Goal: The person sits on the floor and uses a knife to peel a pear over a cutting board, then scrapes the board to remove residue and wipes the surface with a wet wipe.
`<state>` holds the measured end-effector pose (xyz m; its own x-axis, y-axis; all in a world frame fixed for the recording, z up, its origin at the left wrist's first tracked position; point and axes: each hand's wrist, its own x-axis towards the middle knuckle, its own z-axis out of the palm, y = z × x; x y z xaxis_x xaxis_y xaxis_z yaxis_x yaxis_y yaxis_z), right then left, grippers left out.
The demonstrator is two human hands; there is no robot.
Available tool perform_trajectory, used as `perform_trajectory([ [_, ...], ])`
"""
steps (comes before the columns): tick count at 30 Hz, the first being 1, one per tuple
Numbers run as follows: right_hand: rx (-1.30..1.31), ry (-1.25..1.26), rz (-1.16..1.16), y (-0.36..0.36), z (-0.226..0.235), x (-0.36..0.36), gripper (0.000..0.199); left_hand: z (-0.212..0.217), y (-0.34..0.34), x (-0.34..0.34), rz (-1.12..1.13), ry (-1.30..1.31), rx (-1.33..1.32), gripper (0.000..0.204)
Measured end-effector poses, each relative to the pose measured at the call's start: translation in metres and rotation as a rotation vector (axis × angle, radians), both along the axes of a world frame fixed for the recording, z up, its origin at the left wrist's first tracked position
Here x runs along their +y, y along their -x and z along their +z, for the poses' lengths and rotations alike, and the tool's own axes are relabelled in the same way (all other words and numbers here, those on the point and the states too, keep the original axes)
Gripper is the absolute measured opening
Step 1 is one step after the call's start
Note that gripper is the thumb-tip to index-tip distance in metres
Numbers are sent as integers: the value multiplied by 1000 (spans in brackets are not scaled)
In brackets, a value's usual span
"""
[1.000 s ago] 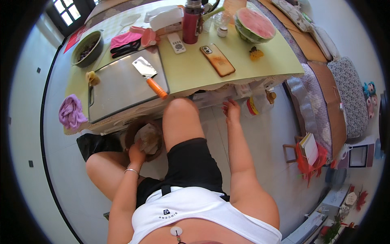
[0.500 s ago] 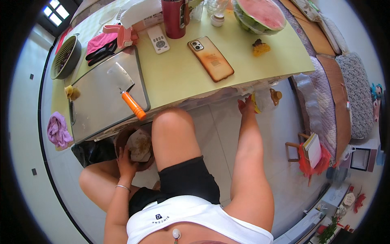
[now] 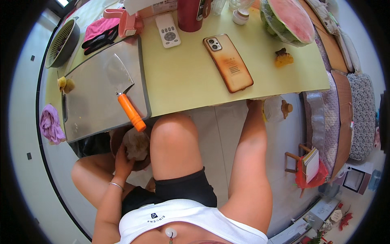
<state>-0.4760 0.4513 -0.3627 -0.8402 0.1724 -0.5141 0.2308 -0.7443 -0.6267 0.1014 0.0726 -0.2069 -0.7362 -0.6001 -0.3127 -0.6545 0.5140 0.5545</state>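
My left hand (image 3: 123, 162) is down between my knees, its fingers curled at the rim of a round brown bin (image 3: 115, 140) partly under the table. Inside the bin lies a pale, crumpled lump (image 3: 136, 144), close to my fingers. My right hand (image 3: 254, 105) reaches beneath the table's front edge, which hides its fingers. Beside it is a clear jar (image 3: 274, 110) with a brown-gold stopper. On the table above, a cleaver (image 3: 126, 94) with an orange handle lies on a grey cutting board (image 3: 91, 103), its handle end overhanging the front edge.
The yellow-green table (image 3: 178, 85) holds a phone (image 3: 228, 63), a white remote (image 3: 167, 31), a dark red tumbler (image 3: 190, 15), a wrapped watermelon half (image 3: 288, 20) and a brown-yellow scrap (image 3: 283, 57). A colander (image 3: 63, 42) and purple cloth (image 3: 51, 123) are at left; a stool (image 3: 302, 166) stands right.
My right hand has slid farther under the table edge, so its fingers no longer show. My left hand stays at the bin. The whole view has shifted, bringing the tabletop things closer.
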Motion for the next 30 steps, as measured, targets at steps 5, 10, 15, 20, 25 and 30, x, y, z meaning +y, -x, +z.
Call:
perform_trajectory([
  [5, 52, -164, -17, 12, 22, -11, 30, 10, 7, 9, 16, -34, -25, 78],
  [10, 117, -394, -51, -1, 42, -8, 28, 14, 9, 6, 26, 31, 30, 73],
  [15, 117, -466, -96, -52, 91, -9, 24, 26, 1, 6, 109, 120, 31, 67],
  [20, 72, -468, -56, -144, 179, 14, 16, 47, 11, 11, 131, 71, 36, 70],
  [25, 62, -452, 145, -228, 242, 26, 12, 63, 3, 17, 182, 43, 231, 77],
  [30, 210, -456, 327, -293, 323, 28, 12, 96, 2, 13, 207, -47, 374, 74],
])
